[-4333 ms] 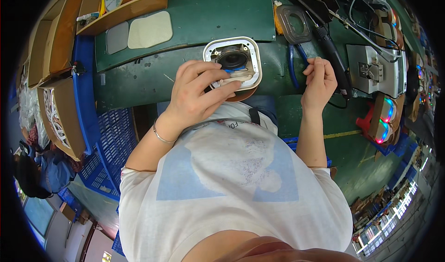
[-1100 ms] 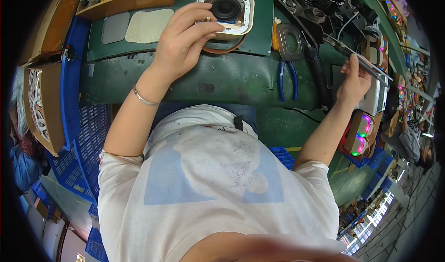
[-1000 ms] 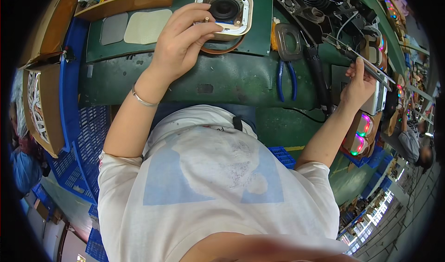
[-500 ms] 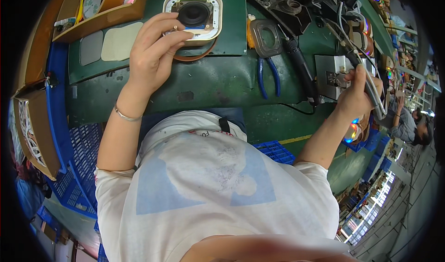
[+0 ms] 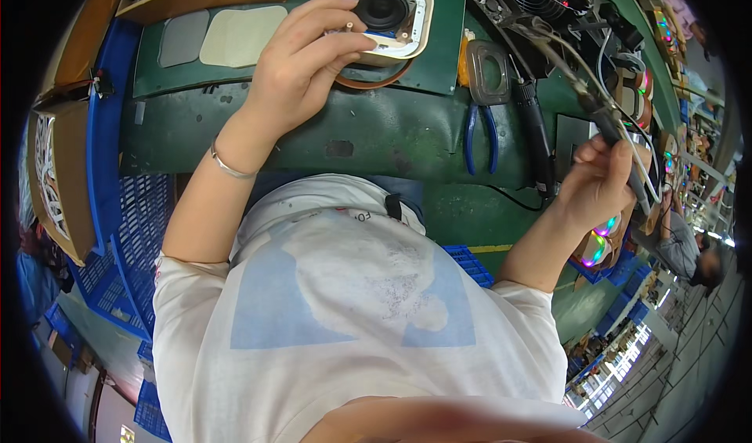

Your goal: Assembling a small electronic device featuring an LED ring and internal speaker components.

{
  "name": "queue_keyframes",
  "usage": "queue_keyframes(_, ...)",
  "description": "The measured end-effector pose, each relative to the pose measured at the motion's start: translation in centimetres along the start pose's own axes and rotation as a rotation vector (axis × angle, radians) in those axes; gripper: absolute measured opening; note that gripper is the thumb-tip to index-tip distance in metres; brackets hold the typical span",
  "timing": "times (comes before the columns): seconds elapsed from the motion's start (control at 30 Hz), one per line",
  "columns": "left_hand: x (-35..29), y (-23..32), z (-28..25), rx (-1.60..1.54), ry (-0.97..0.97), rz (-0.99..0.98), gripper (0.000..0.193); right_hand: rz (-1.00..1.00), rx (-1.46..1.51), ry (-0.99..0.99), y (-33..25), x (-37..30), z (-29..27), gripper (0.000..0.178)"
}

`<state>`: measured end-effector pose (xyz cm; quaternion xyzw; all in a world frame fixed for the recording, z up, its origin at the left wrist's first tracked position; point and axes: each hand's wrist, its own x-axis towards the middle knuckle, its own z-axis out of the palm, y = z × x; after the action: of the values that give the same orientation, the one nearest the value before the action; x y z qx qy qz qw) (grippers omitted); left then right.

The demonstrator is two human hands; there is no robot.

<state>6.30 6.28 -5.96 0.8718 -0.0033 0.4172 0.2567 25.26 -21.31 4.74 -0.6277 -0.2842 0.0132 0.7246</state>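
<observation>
Left hand (image 5: 301, 71) pinches a small pale piece between thumb and forefinger, right over the white-framed speaker unit (image 5: 382, 12) lying at the far edge of the green counter (image 5: 313, 133). Right hand (image 5: 599, 184) is closed round a dark corded tool (image 5: 607, 126), held out to the side – well apart from the speaker. Risks, as I judge them: the tiny piece could slip from the pinch into the unit, and the trailing cables (image 5: 564, 51) could snag the blue-handled pliers (image 5: 479, 133).

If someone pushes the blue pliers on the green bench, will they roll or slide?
The blue pliers lie flat with handles spread, so they probably slide, not roll. Their metal head suggests some weight for their size. The bench looks smooth, so a light push likely moves them.
</observation>
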Motion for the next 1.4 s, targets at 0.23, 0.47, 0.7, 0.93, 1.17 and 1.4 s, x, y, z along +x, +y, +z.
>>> queue_keyframes(0.23, -0.1, -0.1, -0.1, -0.013, 0.001, 0.000, 0.021, -0.042, -0.048, -0.337, 1.3, -0.8, 4.4, 0.012)
queue_keyframes(0.47, -0.1, 0.0, -0.1, -0.039, 0.015, -0.005, 0.019, 0.076, -0.010, -0.405, 2.8, -1.1, 5.4, 0.013)
queue_keyframes(0.7, -0.3, -0.1, -0.2, -0.067, 0.011, -0.018, 0.016, 0.163, 0.028, -0.394, 2.9, -1.0, 5.5, 0.013)
queue_keyframes(0.93, 0.2, 0.3, -0.5, -0.061, -0.027, -0.033, 0.017, 0.186, 0.027, -0.390, 3.2, -1.1, 5.3, 0.015)
queue_keyframes(1.17, 0.1, 0.2, -0.5, -0.078, -0.023, -0.026, 0.017, 0.196, 0.053, -0.366, 3.3, -1.1, 5.5, 0.015)
queue_keyframes(1.4, 0.2, 0.2, -0.5, -0.080, -0.023, -0.027, 0.017, 0.163, 0.075, -0.415, 3.7, -1.2, 4.8, 0.018)
